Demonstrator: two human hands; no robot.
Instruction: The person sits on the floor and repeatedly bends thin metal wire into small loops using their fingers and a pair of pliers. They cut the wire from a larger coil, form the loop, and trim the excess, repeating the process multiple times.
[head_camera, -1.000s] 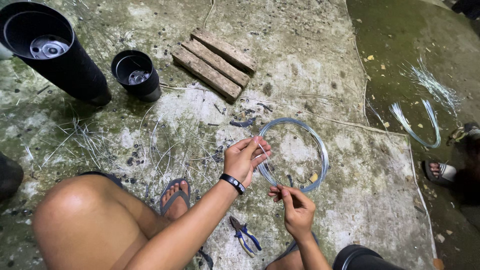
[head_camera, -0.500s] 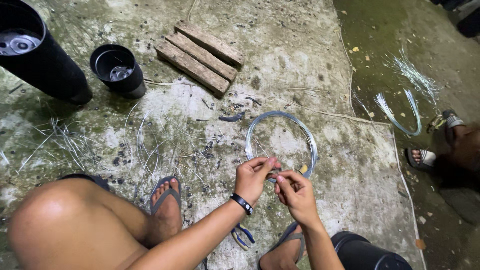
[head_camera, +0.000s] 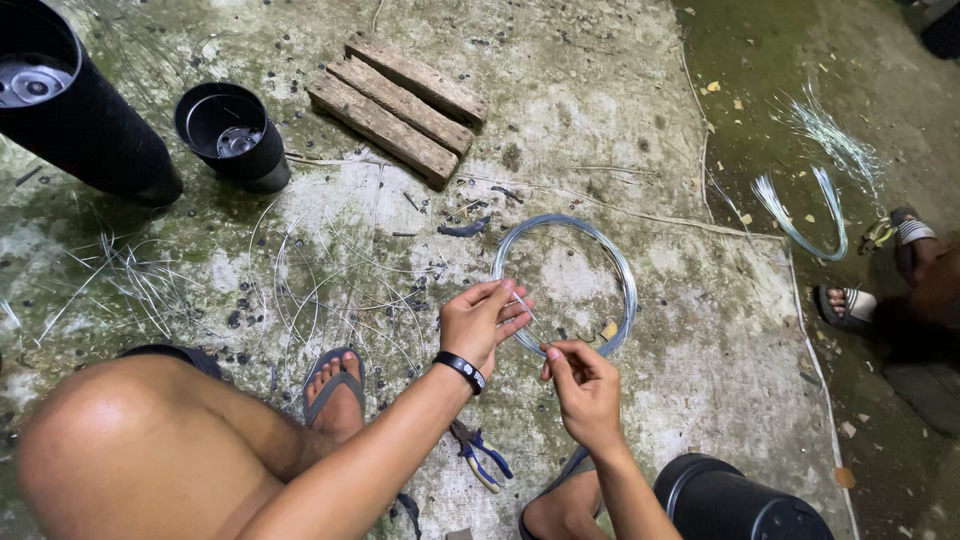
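A thin wire strand (head_camera: 528, 312) is pinched between the left hand (head_camera: 482, 322) and right hand (head_camera: 582, 385), just below frame centre, over the wire coil (head_camera: 565, 285); springy wire could easily be let slip and fingers pricked.

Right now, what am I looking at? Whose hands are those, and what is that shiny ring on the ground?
The picture comes from a camera worn on a person's head, so you look down as they do. They squat on a stained concrete floor. The left hand, with a black wristband, and the right hand pinch a thin wire between them. That wire seems to come off the shiny ring, which is a coil of wire lying flat on the floor.

Around it lie three wooden blocks, two black pots, cut wire scraps and blue-handled pliers near the person's sandal. Another black pot stands at the bottom edge. On the right you see someone else's sandalled feet and another wire bundle.
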